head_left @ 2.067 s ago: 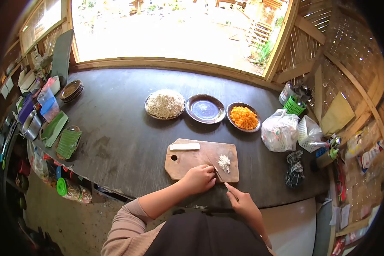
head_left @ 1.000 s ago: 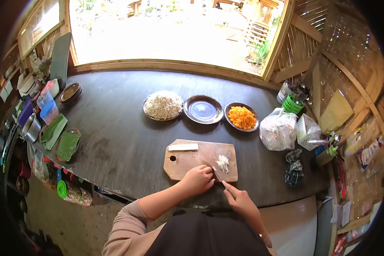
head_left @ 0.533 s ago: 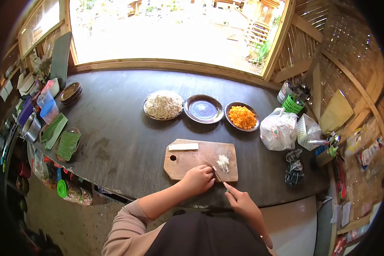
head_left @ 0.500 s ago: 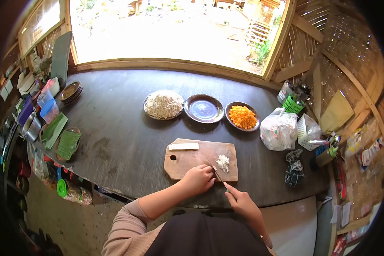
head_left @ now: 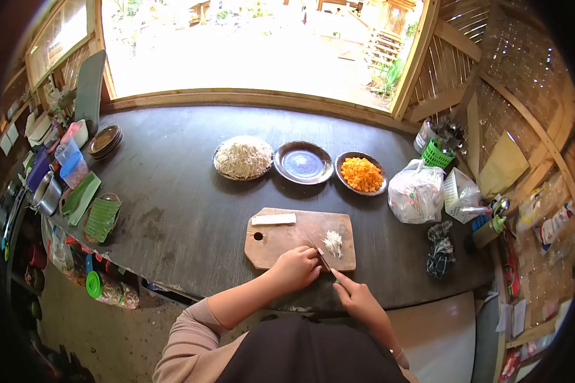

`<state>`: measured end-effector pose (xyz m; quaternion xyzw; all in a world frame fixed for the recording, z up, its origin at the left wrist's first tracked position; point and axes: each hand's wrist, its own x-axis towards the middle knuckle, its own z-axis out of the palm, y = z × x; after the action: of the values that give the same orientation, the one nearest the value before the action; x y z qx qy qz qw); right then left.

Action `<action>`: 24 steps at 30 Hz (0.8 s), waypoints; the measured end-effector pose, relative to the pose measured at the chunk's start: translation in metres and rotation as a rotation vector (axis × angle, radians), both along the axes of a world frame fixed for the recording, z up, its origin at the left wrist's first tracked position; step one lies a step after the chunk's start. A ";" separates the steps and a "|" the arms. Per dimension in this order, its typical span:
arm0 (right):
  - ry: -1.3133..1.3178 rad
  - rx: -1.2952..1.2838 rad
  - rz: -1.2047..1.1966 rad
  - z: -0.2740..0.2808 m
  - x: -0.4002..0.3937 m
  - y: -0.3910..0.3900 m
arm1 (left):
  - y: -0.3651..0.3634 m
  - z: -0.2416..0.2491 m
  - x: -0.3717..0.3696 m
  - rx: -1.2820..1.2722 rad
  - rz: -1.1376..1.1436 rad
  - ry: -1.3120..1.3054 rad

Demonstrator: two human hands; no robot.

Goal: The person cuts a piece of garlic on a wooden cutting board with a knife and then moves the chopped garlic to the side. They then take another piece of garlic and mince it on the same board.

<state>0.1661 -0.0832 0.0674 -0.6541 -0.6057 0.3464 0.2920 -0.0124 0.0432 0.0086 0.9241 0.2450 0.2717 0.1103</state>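
My left hand (head_left: 296, 267) is closed, fingers curled down on the wooden cutting board (head_left: 281, 246). A small white piece of food (head_left: 320, 251) shows at its fingertips; the rest is hidden under the hand. In my right hand (head_left: 356, 297) is the handle of a knife (head_left: 326, 261), its narrow dark blade slanting up to the left, right beside my left fingertips. Beyond the blade lies a little heap of thin white shreds (head_left: 333, 243). A white rectangular strip (head_left: 273, 219) rests at the board's far left, apart from both hands.
Past the board stand a plate of pale shreds (head_left: 243, 158), a dark-rimmed plate (head_left: 303, 164) and a bowl of diced orange food (head_left: 362, 175). At right are a white plastic bag (head_left: 417, 193) and a checked cloth (head_left: 440, 250). Banana leaves (head_left: 102, 218) lie at left.
The knife and my right hand have shifted slightly left and up the board. My left hand stays in nearly the same place.
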 end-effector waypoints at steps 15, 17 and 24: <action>-0.014 0.003 -0.026 -0.010 -0.007 0.008 | -0.003 0.002 -0.001 -0.018 0.013 0.032; -0.015 0.016 -0.020 -0.009 -0.004 0.006 | -0.002 0.002 0.000 -0.004 0.004 0.029; -0.003 0.028 0.007 -0.006 0.002 -0.006 | -0.003 0.010 -0.002 -0.037 0.014 0.101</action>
<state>0.1679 -0.0894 0.0613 -0.6483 -0.6132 0.3382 0.2989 -0.0147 0.0399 0.0184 0.9327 0.2618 0.2209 0.1130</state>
